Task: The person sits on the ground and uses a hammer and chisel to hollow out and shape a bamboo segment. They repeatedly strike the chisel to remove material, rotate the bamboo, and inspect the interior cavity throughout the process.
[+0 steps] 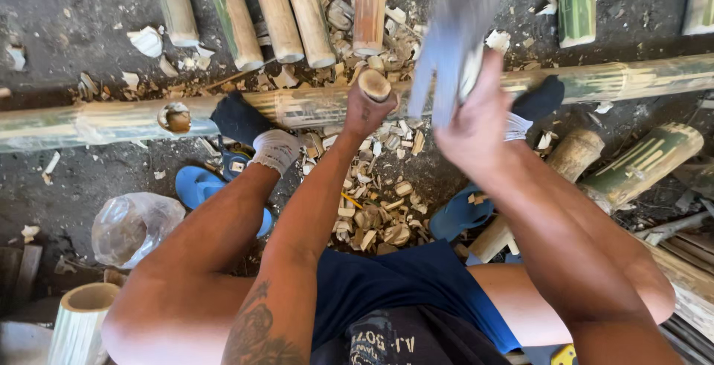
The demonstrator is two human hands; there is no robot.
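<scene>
While the left hand (366, 111) is clamped on an upright bamboo piece (374, 85), a blurred blade (451, 42) is gripped by the right hand (476, 128); chips (375, 212) are piled below, 5 cut lengths (277, 12) lie beyond.

A long green bamboo pole (312, 105) lies crosswise on the dirt floor (67, 186). Behind it stands a row of cut bamboo lengths (279, 12); before it, pale bamboo chips (375, 201) lie between blue rubber sandals (197, 186), a clear plastic bag (134, 227) at left.
</scene>
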